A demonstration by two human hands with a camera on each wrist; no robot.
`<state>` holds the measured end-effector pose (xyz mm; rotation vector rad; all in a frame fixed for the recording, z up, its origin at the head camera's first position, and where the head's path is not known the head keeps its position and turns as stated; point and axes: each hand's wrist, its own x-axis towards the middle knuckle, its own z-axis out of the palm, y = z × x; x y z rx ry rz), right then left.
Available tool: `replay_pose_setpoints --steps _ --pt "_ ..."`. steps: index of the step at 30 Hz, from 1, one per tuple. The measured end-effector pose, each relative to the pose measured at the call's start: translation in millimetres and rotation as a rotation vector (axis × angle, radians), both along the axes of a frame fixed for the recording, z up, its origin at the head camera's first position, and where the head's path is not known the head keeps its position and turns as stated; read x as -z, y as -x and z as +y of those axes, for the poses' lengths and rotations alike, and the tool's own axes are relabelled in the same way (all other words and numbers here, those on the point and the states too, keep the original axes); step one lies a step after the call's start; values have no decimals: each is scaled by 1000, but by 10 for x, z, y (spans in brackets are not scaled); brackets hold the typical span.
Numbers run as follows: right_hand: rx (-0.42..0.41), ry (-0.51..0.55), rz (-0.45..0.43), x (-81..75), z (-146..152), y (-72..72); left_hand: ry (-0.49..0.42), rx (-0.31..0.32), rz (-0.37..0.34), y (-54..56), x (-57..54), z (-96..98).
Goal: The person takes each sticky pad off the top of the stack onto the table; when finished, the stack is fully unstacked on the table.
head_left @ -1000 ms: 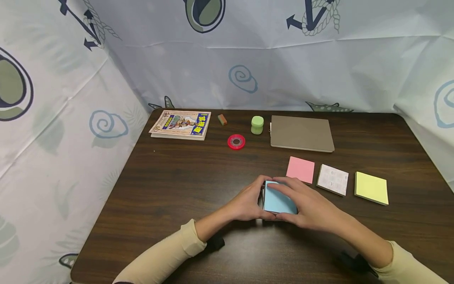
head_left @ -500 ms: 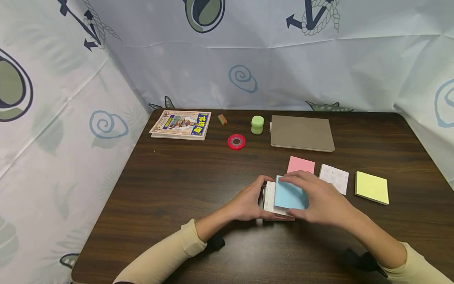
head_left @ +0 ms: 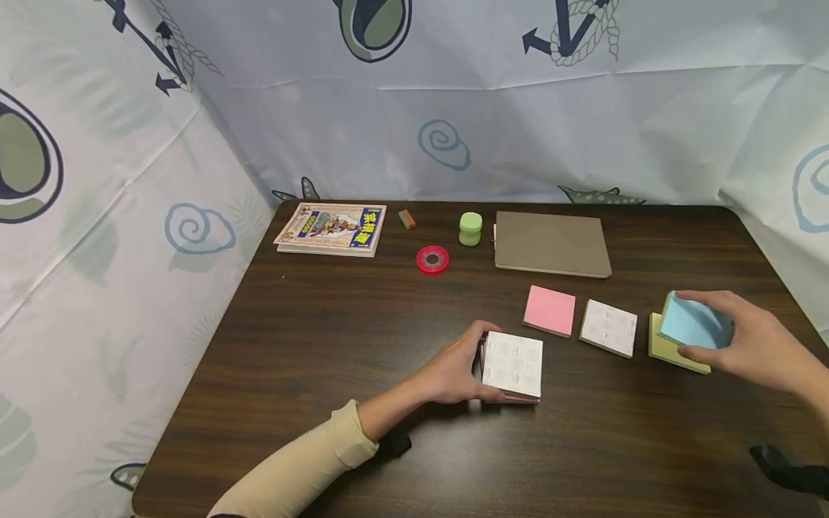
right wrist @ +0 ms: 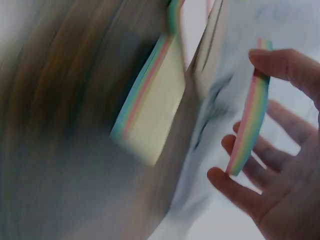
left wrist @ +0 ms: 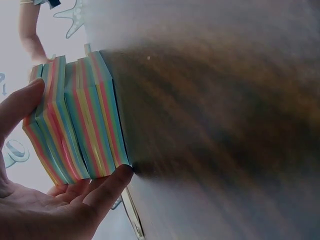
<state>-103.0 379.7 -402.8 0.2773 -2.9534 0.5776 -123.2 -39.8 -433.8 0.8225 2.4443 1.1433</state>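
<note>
My left hand (head_left: 450,373) grips the left side of a stack of sticky note pads (head_left: 514,363), whose top pad is white with printed marks. Striped, multicoloured edges of the stack (left wrist: 82,125) fill the grip in the left wrist view, thumb on one side and fingers on the other. Over at the right, my right hand (head_left: 754,342) pinches a blue-topped sticky note pad (head_left: 698,325) by its edges. It hangs above a yellow pad (head_left: 672,352), hiding part of it. The right wrist view shows the held pad's striped edge (right wrist: 250,120) apart from the yellow pad (right wrist: 155,100).
A pink pad (head_left: 549,309) and a white printed pad (head_left: 609,328) lie left of the yellow one. Behind are a grey-brown notebook (head_left: 552,243), a green container (head_left: 470,229), a red tape roll (head_left: 432,259), an eraser (head_left: 406,219) and a book (head_left: 333,226).
My right hand has lifted the blue pad off the stack and carried it right, over the yellow pad. The stack's white top is uncovered; my left hand stays in place.
</note>
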Motion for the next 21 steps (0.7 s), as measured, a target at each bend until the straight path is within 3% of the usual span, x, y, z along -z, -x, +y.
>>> replay_pose_setpoints --steps 5,11,16,21 --pt "68 -49 5 258 526 -25 14 1 7 -1 0 0" --pt "149 -99 -104 502 929 -31 19 -2 1 -13 -3 1" --pt "151 -111 -219 583 1086 -38 21 0 -3 -21 -1 -1" --pt "90 -98 -248 608 1093 -31 23 5 12 -12 1 -3"
